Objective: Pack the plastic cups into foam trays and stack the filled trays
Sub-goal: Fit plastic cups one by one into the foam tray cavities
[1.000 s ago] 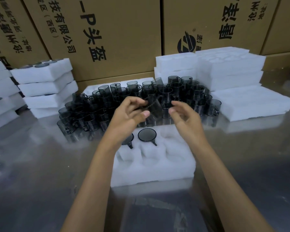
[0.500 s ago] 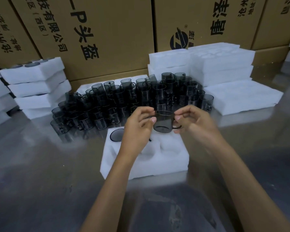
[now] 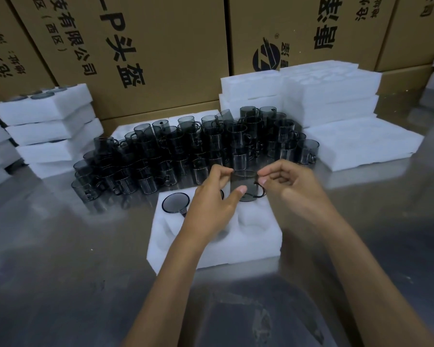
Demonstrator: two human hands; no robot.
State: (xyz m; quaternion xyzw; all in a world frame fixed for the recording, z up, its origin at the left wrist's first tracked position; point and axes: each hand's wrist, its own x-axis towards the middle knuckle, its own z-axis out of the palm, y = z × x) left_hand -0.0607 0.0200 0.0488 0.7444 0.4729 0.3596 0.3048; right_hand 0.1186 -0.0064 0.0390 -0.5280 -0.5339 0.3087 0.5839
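Both hands hold one smoky grey plastic cup (image 3: 246, 185) just above the far right pocket of a white foam tray (image 3: 248, 241). My left hand (image 3: 214, 196) pinches its left side and rim. My right hand (image 3: 290, 184) pinches the rim by the handle. One cup (image 3: 175, 202) sits sunk in the tray's far left pocket; another is mostly hidden behind my left hand. A big pile of loose grey cups (image 3: 193, 151) stands behind the tray.
Filled foam trays (image 3: 48, 126) are stacked at the left. Empty foam trays (image 3: 328, 88) are stacked at the back right, with one flat tray (image 3: 361, 144) beside them. Cardboard boxes (image 3: 140, 46) wall the back. The metal tabletop (image 3: 60, 259) spreads around the tray.
Both hands lifted a cup from the pile and brought it toward me, down over the tray's far right pocket. The camera view shifted slightly.
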